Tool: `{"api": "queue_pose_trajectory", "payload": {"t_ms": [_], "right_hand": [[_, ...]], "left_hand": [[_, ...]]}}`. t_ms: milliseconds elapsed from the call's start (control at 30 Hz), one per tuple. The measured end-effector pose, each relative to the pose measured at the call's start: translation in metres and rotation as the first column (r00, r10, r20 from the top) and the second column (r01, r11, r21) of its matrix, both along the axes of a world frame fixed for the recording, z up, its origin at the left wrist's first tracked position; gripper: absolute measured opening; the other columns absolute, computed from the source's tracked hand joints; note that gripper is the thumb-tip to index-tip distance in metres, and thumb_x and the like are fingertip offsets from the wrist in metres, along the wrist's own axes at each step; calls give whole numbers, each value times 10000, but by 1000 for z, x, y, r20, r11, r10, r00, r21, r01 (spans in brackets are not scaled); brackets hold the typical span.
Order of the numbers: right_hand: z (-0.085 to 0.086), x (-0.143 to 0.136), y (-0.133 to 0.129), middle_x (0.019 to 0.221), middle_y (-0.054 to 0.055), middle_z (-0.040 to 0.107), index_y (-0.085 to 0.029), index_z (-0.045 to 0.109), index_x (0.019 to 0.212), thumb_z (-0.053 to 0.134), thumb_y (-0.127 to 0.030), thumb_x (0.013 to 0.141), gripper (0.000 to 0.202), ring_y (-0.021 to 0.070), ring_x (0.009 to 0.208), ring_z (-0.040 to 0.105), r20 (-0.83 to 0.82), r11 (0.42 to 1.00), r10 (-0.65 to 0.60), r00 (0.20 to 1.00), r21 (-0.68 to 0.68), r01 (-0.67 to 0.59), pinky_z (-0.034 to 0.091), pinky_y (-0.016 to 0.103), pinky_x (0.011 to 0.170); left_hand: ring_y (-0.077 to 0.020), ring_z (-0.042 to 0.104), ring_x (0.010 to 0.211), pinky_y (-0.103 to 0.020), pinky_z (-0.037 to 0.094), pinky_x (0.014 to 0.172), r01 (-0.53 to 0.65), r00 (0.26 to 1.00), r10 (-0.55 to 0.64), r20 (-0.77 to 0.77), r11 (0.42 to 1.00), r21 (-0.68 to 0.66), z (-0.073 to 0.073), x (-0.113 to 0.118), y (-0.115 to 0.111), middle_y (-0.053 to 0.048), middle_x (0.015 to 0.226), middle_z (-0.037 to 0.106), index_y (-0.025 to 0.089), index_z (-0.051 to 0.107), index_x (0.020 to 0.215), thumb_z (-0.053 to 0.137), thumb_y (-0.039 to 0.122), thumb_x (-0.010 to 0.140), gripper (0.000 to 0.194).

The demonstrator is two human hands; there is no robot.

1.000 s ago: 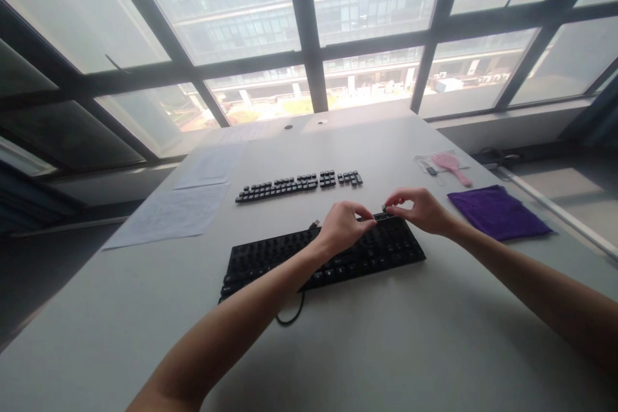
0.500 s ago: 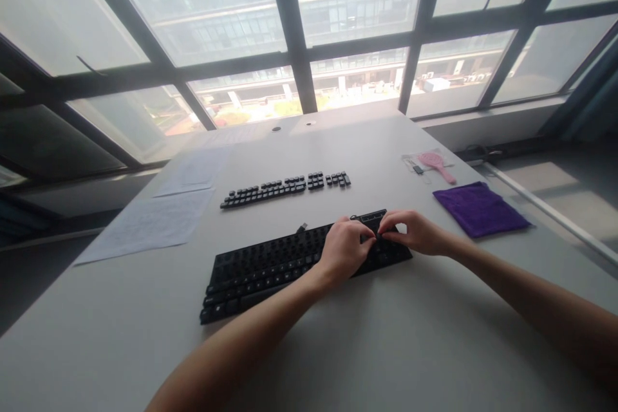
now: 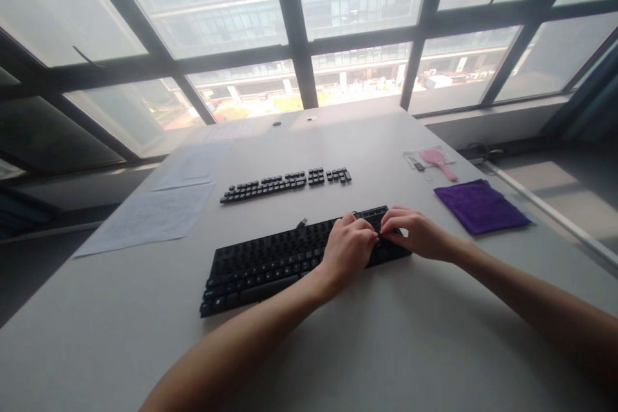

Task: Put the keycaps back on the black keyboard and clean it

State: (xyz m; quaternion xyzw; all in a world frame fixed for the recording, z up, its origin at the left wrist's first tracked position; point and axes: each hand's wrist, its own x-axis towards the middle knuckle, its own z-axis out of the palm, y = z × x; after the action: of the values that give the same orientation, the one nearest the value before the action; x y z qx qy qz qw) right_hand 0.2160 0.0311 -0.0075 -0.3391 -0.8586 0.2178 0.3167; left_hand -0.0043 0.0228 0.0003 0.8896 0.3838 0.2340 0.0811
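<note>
A black keyboard (image 3: 270, 257) lies slanted on the white table, its lower rows fitted with keycaps and its upper rows bare of them. Over its right end, my left hand (image 3: 350, 244) is closed, with thumb and fingers pinched together. My right hand (image 3: 410, 230) meets it there, also pinched, fingertips down at the number-pad area. Whatever sits between the fingertips is too small and dark to make out. Beyond the keyboard, several loose black keycaps (image 3: 265, 188) are laid out in rows like a keyboard's layout.
A USB plug (image 3: 302, 223) rests behind the keyboard. To the right lie a folded purple cloth (image 3: 480, 206) and a pink handheld item (image 3: 439, 163) beside a small plastic bag. White sheets (image 3: 149, 219) cover part of the table's left side. Windows stand behind the table.
My left hand has shifted slightly right and closer to my right hand, its fingers more curled over the keys. The view has tilted a little; the keyboard and loose keycaps stay in place.
</note>
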Motion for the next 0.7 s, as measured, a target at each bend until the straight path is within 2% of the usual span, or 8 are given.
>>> {"api": "queue_pose_trajectory", "payload": {"t_ms": [200,467,700], "right_hand": [[-2,1,0,936,72,689,-234,718,874,577,-175,958,175,213,896,600,11,998,30,999,58,-31,518,350,769],[-5,2,0,967,69,690,-228,719,899,605,-170,942,135,205,911,621,-35,1000,21,999,9,-21,520,345,800],[-5,1,-1,945,67,714,-216,730,876,634,-248,935,116,196,863,660,-112,998,-44,993,-60,37,534,332,787]], "left_hand": [[-219,548,908,-365,490,843,21,1000,-21,19,1000,1,-2,-2,-1,-45,984,756,230,808,904,622,260,965,197],[-212,550,925,-366,494,879,27,999,-27,36,1000,-3,-4,-2,-3,-40,1016,755,219,802,928,603,252,974,206],[-215,565,929,-367,495,881,23,998,-20,60,999,-36,-3,-3,-3,-47,1023,758,219,801,950,612,243,968,192]]}}
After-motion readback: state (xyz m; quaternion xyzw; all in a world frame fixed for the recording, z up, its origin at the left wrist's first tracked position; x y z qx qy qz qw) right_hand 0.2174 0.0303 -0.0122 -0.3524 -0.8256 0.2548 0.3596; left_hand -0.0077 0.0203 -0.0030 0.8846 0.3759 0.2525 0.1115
